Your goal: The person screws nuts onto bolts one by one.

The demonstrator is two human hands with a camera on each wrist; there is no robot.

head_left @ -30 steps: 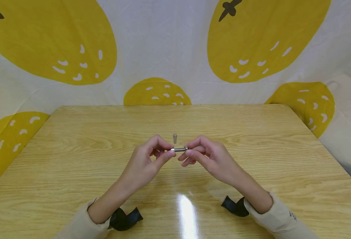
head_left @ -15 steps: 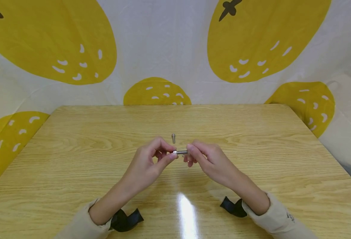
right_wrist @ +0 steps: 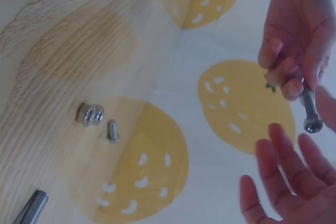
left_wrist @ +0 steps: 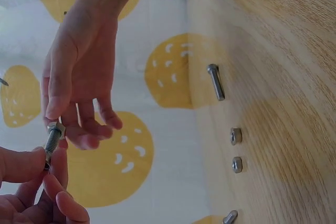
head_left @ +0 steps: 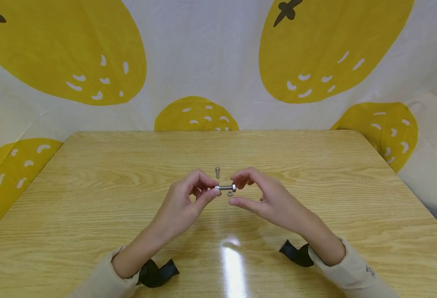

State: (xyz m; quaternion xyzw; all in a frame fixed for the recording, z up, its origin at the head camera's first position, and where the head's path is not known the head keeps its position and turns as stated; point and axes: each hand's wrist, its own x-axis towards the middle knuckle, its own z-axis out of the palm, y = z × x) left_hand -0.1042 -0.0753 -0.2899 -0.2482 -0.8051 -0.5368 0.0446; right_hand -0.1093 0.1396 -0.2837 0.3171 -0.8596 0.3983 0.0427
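Note:
My left hand pinches one end of a metal bolt between thumb and forefinger, holding it roughly level above the table. A hex nut sits on the bolt's other end, its thread showing between. Around that end, my right hand has its thumb and forefinger spread apart, gripping nothing. Its forefinger is very near the nut; whether they touch I cannot tell. In the right wrist view, the bolt projects from the left hand toward the right hand's open fingers.
On the wooden table lie a smaller bolt and two loose nuts, one nut beside another nut. Another threaded piece lies at the right wrist view's lower edge. A patterned cloth hangs behind the table.
Half a second ago my right fingers covered the bolt's right end. They have since spread apart and moved slightly right, uncovering the nut. My left hand keeps its pinch, nearly still.

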